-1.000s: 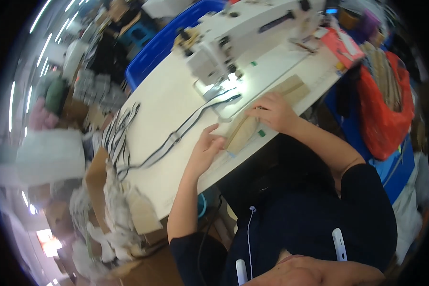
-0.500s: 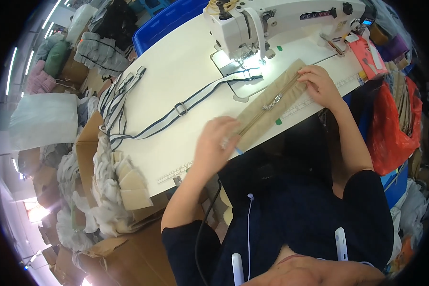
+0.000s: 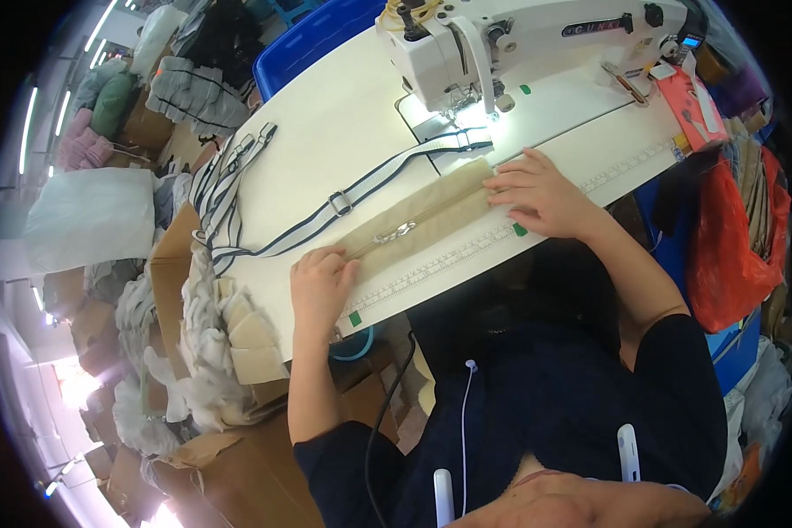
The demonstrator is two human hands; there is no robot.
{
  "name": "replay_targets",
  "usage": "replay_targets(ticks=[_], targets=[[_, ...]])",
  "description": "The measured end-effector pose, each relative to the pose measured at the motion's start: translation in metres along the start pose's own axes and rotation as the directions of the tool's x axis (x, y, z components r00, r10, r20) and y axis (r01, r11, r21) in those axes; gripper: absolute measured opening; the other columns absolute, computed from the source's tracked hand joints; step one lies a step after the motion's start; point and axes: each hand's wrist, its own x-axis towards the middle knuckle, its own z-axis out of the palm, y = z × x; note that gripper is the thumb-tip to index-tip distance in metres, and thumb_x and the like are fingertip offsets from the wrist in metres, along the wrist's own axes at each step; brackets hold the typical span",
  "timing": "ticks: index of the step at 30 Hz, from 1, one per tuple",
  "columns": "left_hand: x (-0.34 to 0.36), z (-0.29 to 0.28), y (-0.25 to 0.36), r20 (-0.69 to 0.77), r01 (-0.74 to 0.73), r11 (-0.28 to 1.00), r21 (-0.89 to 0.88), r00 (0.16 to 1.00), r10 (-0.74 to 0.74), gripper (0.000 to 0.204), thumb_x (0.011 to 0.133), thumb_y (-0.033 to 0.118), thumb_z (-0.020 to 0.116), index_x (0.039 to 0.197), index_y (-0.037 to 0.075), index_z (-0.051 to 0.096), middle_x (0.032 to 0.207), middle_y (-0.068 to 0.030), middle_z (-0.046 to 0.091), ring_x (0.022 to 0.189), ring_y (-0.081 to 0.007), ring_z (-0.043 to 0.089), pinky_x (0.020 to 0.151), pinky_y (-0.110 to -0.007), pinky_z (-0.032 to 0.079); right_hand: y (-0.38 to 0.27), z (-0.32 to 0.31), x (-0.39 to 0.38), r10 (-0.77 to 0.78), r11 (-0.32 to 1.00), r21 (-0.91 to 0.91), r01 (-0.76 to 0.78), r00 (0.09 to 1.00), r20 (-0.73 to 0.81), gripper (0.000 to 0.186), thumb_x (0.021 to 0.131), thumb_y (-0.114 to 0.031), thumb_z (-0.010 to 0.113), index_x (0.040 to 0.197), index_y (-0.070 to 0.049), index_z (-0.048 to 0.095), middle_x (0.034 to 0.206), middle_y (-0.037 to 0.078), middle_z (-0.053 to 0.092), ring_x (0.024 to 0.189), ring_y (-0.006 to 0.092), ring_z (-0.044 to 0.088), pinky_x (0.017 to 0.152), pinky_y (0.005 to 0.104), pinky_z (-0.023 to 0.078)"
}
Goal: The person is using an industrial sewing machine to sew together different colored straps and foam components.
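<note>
A tan fabric strip (image 3: 440,207) with a zipper along its middle lies slantwise over the front of the white sewing table. Its silver zipper pull (image 3: 394,232) sits near the middle of the strip. My left hand (image 3: 319,283) has its fingers curled on the strip's left end. At the right end my right hand (image 3: 541,195) grips the strip, its fingers bent over the edge and partly apart. Just beyond the strip, a white webbing strap (image 3: 374,180) with dark blue edges and a buckle (image 3: 340,203) runs to the lit needle area of the sewing machine (image 3: 436,66).
A ruler tape (image 3: 440,271) runs along the table's front edge. More straps (image 3: 224,198) hang at the far left, above a cardboard box (image 3: 174,255) of fabric pieces. Tweezers-like tools (image 3: 625,84) lie at the right. A red bag (image 3: 730,255) hangs beyond the table's right end.
The fabric strip has swung from steep to shallower and moved left and nearer. My left hand has moved left with its end; my right hand has come left and lower.
</note>
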Motion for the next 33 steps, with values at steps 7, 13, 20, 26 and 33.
replay_targets(ticks=[7, 13, 20, 26, 33], targets=[[0.097, 0.019, 0.067, -0.237, -0.305, 0.928, -0.213, 0.938, 0.254, 0.018, 0.082, 0.009, 0.067, 0.099, 0.006, 0.066, 0.105, -0.0111, 0.066, 0.1, -0.0294, 0.061, 0.083, -0.037, 0.049, -0.005, 0.006, 0.013, -0.014, 0.999, 0.037, 0.014, 1.0, -0.015, 0.028, 0.077, -0.018, 0.069, 0.105, -0.016, 0.068, 0.12, -0.002, 0.06, 0.119, 0.022, 0.051, 0.11, 0.0522, 0.026], [0.148, 0.069, 0.099, -0.057, -0.337, 0.935, -0.107, 0.941, 0.333, 0.021, 0.082, 0.012, 0.066, 0.102, 0.009, 0.062, 0.106, -0.0117, 0.062, 0.106, -0.0316, 0.057, 0.091, -0.041, 0.046, -0.003, 0.008, 0.01, 0.022, 0.993, 0.114, -0.013, 0.996, -0.084, 0.017, 0.077, -0.02, 0.069, 0.093, -0.015, 0.068, 0.11, 0.0, 0.062, 0.113, 0.0226, 0.052, 0.108, 0.0468, 0.03], [0.157, 0.068, 0.104, 0.004, -0.369, 0.921, -0.125, 0.928, 0.373, 0.027, 0.081, 0.015, 0.068, 0.106, 0.008, 0.062, 0.102, -0.0126, 0.06, 0.103, -0.0315, 0.058, 0.086, -0.041, 0.048, -0.003, 0.008, 0.011, 0.002, 0.994, 0.111, 0.016, 0.987, -0.162, 0.013, 0.074, -0.013, 0.069, 0.086, -0.013, 0.066, 0.102, 0.001, 0.061, 0.105, 0.0236, 0.054, 0.103, 0.0423, 0.035], [0.151, 0.048, 0.115, 0.119, -0.19, 0.942, -0.276, 0.966, 0.229, 0.033, 0.078, 0.012, 0.068, 0.111, 0.01, 0.061, 0.106, -0.0122, 0.06, 0.1, -0.0332, 0.06, 0.086, -0.04, 0.049, -0.002, 0.011, 0.01, 0.009, 0.991, 0.131, 0.014, 0.985, -0.173, 0.015, 0.072, -0.01, 0.069, 0.087, -0.012, 0.065, 0.103, 0.002, 0.061, 0.104, 0.0245, 0.054, 0.103, 0.0426, 0.036], [0.139, 0.017, 0.119, 0.264, 0.003, 0.879, -0.477, 0.954, 0.141, 0.033, 0.079, 0.005, 0.066, 0.111, 0.007, 0.06, 0.096, -0.0099, 0.065, 0.089, -0.0241, 0.064, 0.08, -0.033, 0.051, -0.003, 0.01, 0.011, -0.014, 0.995, 0.097, 0.037, 0.975, -0.224, 0.008, 0.075, -0.011, 0.068, 0.082, -0.011, 0.064, 0.101, 0.001, 0.063, 0.102, 0.0219, 0.056, 0.101, 0.0396, 0.038]])
